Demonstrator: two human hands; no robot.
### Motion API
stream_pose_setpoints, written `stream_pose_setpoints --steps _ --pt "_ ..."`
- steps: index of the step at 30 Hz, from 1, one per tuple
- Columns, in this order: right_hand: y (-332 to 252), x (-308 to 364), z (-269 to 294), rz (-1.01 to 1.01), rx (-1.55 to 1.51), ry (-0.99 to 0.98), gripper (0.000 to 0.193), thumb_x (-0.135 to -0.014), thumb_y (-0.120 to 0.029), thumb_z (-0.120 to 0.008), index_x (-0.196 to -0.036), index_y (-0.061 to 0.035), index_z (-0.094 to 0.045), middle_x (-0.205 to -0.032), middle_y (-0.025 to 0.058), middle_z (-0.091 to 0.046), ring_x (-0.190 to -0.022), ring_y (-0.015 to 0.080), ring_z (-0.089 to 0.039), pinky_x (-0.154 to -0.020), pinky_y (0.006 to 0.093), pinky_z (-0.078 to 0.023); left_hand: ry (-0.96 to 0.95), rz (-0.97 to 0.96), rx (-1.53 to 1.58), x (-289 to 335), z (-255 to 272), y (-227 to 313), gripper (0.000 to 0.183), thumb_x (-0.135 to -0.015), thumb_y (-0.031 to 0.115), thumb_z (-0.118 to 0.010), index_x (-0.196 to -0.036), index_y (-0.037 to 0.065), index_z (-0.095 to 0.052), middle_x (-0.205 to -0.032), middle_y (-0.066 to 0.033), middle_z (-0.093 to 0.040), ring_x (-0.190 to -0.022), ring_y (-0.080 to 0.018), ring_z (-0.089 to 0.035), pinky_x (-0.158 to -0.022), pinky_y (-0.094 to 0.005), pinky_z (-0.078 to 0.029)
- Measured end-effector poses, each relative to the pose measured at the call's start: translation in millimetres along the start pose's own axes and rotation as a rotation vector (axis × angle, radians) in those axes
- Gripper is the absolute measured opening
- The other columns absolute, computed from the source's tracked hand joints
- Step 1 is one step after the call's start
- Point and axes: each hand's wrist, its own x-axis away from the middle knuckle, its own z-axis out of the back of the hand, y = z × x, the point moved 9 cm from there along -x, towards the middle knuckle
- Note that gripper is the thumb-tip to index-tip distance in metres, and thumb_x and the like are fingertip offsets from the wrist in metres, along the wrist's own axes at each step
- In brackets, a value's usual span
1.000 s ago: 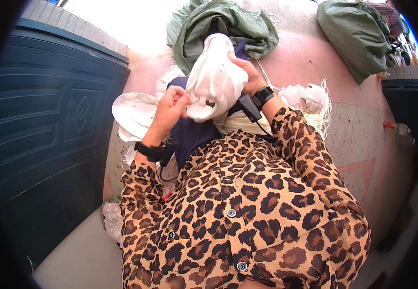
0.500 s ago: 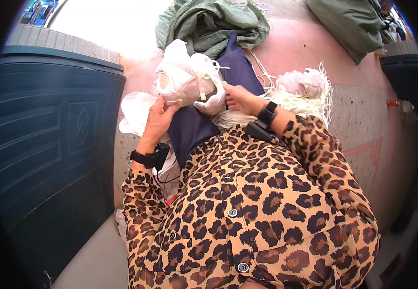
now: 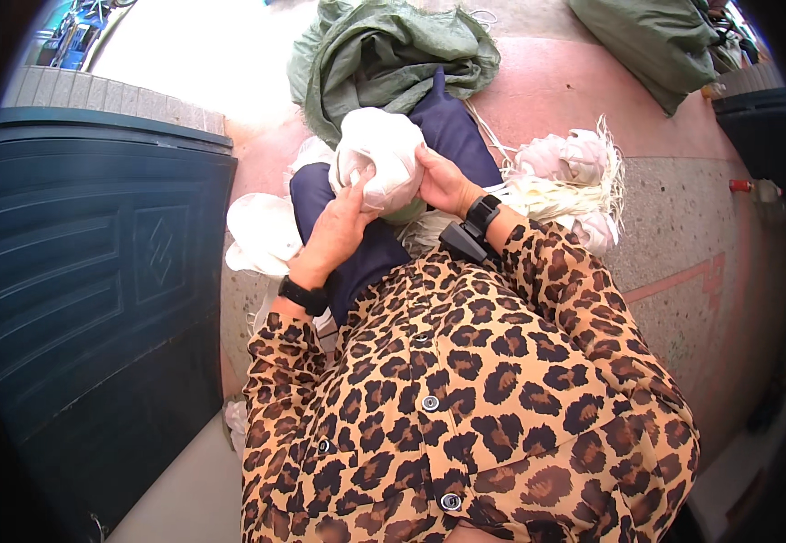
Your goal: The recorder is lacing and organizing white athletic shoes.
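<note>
A white shoe upper is held over my lap, between both hands. My left hand grips its near left edge, with the fingertips at the opening. On the other side my right hand pinches the upper's right edge, thumb on top and the other fingers partly hidden. Part of another whitish piece shows behind it, over my left knee. To the right of my legs lies a heap of off-white laces with bundled pinkish-white uppers on it.
Rounded white pieces lie left of my left leg. A crumpled green sack is in front of my knees, and a second green sack stands at the far right. A dark blue panelled door is on the left.
The two uppers have come together and turned, so a smooth white side now faces up. My left hand has moved right and my hands are closer together.
</note>
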Motion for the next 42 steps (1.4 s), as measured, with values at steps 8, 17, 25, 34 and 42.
stream_pose_setpoints --steps 8,17,25,34,42 --pt "13.1 -1.6 -1.3 -0.04 -0.173 -0.003 0.048 -0.099 -0.038 -0.026 -0.13 -0.0037 -0.041 -0.129 0.0102 -0.049 -0.118 0.024 -0.047 -0.103 0.0391 -0.034 -0.032 -0.07 -0.119 -3.4 -6.4 19.6 0.066 -0.076 0.013 -0.067 -0.134 0.017 -0.036 -0.113 -0.0232 -0.051 -0.094 -0.0391 -0.057 -0.08 -0.0425 -0.047" --pt "-27.4 11.5 36.0 0.009 0.929 0.357 0.035 -0.092 -0.029 -0.047 -0.117 -0.0039 -0.053 -0.113 0.0099 -0.056 -0.098 0.0218 -0.056 -0.086 0.0358 -0.045 -0.021 -0.263 -0.567 3.7 -31.3 28.4 0.052 -0.076 0.01 -0.058 -0.125 0.022 -0.047 -0.084 -0.0105 -0.058 -0.063 -0.0282 -0.062 -0.051 -0.0355 -0.051" --pt "-49.8 38.9 -42.9 0.554 1.839 0.268 0.039 -0.078 -0.03 -0.064 -0.099 0.0014 -0.055 -0.098 0.0186 -0.055 -0.088 0.0347 -0.058 -0.077 0.0425 -0.047 -0.041 -0.41 -0.68 10.4 -64.9 19.8 0.046 -0.077 0.011 -0.054 -0.122 0.016 -0.049 -0.075 -0.0069 -0.055 -0.057 -0.0207 -0.06 -0.046 -0.0296 -0.049" --pt "-42.9 46.2 -42.9 0.66 1.786 0.249 0.018 -0.081 -0.013 -0.056 -0.091 0.0007 -0.051 -0.091 0.0187 -0.054 -0.082 0.0381 -0.056 -0.073 0.0433 -0.046 0.065 -0.226 -0.583 13.1 -38.7 38.0 0.041 -0.077 0.02 -0.065 -0.112 0.005 -0.049 -0.086 -0.0138 -0.054 -0.068 -0.0289 -0.059 -0.057 -0.0377 -0.049" --pt "-33.6 44.5 -33.8 0.631 1.79 0.236 0.018 -0.081 -0.011 -0.054 -0.094 0.0003 -0.048 -0.094 0.019 -0.05 -0.083 0.0389 -0.054 -0.073 0.0437 -0.045 0.179 0.239 -0.255 -21.6 -17.9 -47.6 0.022 -0.083 0.019 -0.055 -0.081 -0.002 -0.048 -0.068 -0.0266 -0.06 -0.066 -0.0421 -0.061 -0.06 -0.0487 -0.049"
